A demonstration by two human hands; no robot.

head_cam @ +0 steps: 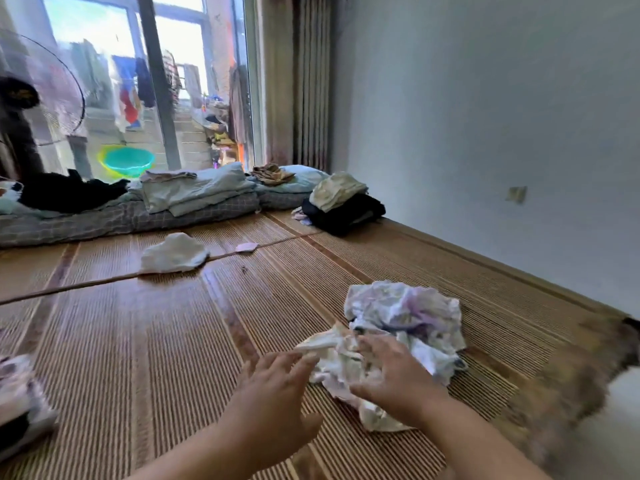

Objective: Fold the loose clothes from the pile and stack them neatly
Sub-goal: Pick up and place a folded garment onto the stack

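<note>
Right grip (391,372) rests on crumpled clothes (405,317), left grip (277,386) near.

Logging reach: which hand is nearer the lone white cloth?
Left. The left hand sits short of the white cloth; the right hand lies farther right, on the crumpled pile.

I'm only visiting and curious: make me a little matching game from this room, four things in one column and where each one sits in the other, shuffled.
Things
1. crumpled pile of clothes
2. white cloth
3. green basin
4. cream garment

Places
A. on top of the black stack near the wall
B. by the window, beyond the bedding
C. partly under the right hand
D. alone on the mat, mid-floor

Pairs: 1-C, 2-D, 3-B, 4-A
</note>
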